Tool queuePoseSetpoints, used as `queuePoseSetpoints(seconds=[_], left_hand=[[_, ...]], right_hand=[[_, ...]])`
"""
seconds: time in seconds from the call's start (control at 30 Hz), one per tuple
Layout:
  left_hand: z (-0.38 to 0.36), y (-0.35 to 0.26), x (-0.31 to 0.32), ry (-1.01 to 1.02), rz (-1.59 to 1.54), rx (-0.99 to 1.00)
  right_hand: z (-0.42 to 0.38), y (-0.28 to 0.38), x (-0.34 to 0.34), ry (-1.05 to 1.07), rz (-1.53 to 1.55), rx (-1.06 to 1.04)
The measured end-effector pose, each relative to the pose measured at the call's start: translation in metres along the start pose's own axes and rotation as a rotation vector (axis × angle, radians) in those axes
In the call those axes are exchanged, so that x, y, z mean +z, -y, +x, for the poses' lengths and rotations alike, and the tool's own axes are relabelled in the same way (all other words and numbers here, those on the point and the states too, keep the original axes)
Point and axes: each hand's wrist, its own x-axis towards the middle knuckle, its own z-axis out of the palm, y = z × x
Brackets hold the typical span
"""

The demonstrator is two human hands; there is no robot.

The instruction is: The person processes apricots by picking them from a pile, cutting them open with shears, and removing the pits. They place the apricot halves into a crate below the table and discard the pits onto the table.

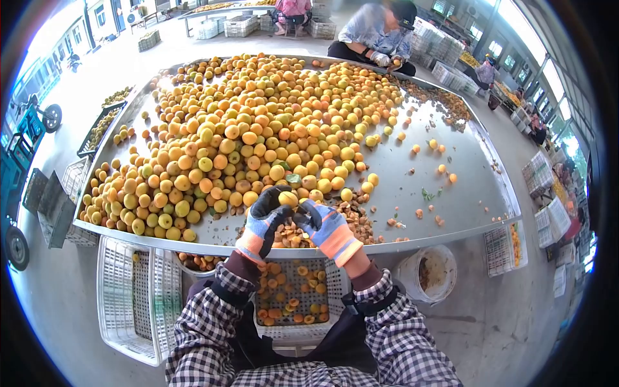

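Note:
Between my two gloved hands, just above the near edge of the metal table [451, 222], is a yellow apricot [287, 198]. My left hand [264, 222] has its dark-coated fingers curled around the fruit's left side. On the other side, my right hand [327, 227] is closed, with its fingertips at the apricot's right edge. Below the hands lies a pile of brown apricot pits and scraps [356, 219]. A big heap of whole apricots [258, 129] spreads behind them. Under the table edge, a crate [335, 284] holds split apricot halves [293, 302].
A white bucket [428, 274] stands right of the crate, and white plastic crates [126, 303] stand at the left. Across the table a person [377, 39] in gloves handles fruit. More crates [500, 251] sit on the floor at the right.

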Motion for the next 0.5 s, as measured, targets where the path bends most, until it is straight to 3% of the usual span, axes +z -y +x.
queuePoseSetpoints(seconds=[0.1, 0.2, 0.5], left_hand=[[0.000, 0.000, -0.003, 0.044, 0.078, 0.016], [-0.003, -0.002, 0.000, 0.064, 0.033, 0.040], [-0.006, -0.008, 0.003, 0.040, 0.071, 0.044]], right_hand=[[0.001, 0.007, -0.002, 0.062, -0.210, 0.077], [0.000, 0.003, 0.001, 0.016, -0.146, -0.008], [-0.002, 0.017, 0.007, 0.001, -0.060, 0.032]])
